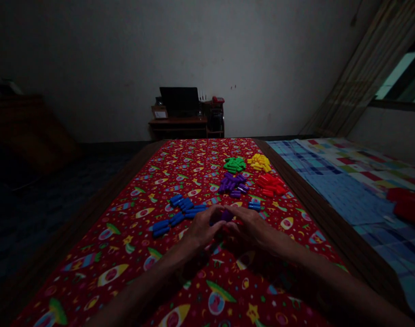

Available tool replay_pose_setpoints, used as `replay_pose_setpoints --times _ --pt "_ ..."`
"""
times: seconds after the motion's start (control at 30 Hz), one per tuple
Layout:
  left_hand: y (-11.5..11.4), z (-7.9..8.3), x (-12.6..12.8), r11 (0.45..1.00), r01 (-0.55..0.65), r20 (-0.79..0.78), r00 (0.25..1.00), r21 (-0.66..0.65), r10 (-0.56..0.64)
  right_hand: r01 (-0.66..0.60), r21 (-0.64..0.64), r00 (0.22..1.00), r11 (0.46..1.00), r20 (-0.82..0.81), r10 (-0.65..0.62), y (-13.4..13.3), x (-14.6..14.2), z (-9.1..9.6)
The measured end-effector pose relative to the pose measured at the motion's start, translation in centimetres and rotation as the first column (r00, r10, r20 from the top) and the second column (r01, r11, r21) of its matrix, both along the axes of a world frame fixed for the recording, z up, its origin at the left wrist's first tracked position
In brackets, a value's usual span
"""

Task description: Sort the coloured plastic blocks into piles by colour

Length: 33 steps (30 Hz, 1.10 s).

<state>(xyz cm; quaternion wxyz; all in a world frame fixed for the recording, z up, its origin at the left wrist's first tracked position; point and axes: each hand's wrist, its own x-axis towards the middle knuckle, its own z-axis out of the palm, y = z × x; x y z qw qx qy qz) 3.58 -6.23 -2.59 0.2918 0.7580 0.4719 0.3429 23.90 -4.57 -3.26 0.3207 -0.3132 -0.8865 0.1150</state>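
Note:
My left hand [206, 223] and my right hand [250, 222] meet at the middle of the table, fingertips curled toward each other. Between them shows a small purple cylinder [227, 215], closed in by the fingers of both hands and partly hidden. Past my left fingers lies a branching row of short blue cylinders [177, 219], set side by side and end to end. Just beyond my right hand is a small group of blue cylinders [254, 206]. Farther off sits a loose pile of purple cylinders [232, 182].
Behind are piles of green cylinders [234, 164], yellow cylinders [259, 162] and red cylinders [272, 185]. A red patterned cloth [125, 254] covers the table. To the right lies a bed with a checked blue sheet [333, 181]. A monitor [180, 101] stands by the far wall.

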Motion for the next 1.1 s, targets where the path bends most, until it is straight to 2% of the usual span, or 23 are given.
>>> replay_pose_setpoints --times 0.07,0.13,0.27,0.37,0.47,0.57,0.63,0.73,0.9,1.1 --pt "0.1 -0.2 0.4 0.999 0.047 -0.027 0.999 0.026 -0.046 -0.009 -0.07 1.0 0.997 -0.01 0.008 0.3 -0.2 -0.3" --pt "0.3 -0.4 -0.6 0.995 0.045 -0.095 0.995 0.089 -0.037 0.082 -0.108 0.995 0.991 -0.043 -0.087 1.5 1.1 -0.6" --pt "1.1 -0.9 -5.3 0.956 -0.043 -0.292 0.947 0.29 0.131 0.357 -0.134 0.926 0.925 -0.078 -0.369 4.2 5.5 -0.4" --pt "1.4 -1.9 -8.8 0.92 -0.1 -0.382 0.889 0.379 0.254 0.432 -0.15 0.898 0.889 -0.021 -0.44 4.9 7.5 -0.2" --pt "0.9 -3.2 -11.1 0.914 -0.145 -0.445 0.837 0.378 0.317 0.397 -0.147 0.918 0.906 0.085 -0.388 4.5 7.9 -0.5" --pt "0.0 -4.4 -12.3 0.925 -0.154 -0.467 0.827 0.347 0.312 0.352 -0.167 0.932 0.921 0.158 -0.327 3.9 7.8 -1.0" --pt "-0.3 -4.8 -12.6 0.924 -0.163 -0.448 0.836 0.346 0.315 0.36 -0.175 0.93 0.916 0.147 -0.337 3.7 7.8 -1.0" --pt "-0.2 -5.1 -12.9 0.919 -0.169 -0.421 0.849 0.355 0.319 0.385 -0.136 0.923 0.913 0.046 -0.382 4.1 7.7 -0.4" --pt "0.1 -4.6 -12.5 0.911 -0.179 -0.397 0.857 0.371 0.33 0.351 -0.159 0.925 0.923 -0.091 -0.368 7.8 5.9 1.0" --pt "-0.5 -3.8 -12.2 0.901 -0.226 -0.37 0.854 0.369 0.366 0.287 -0.339 0.947 0.896 -0.041 -0.319 13.3 3.1 0.9"
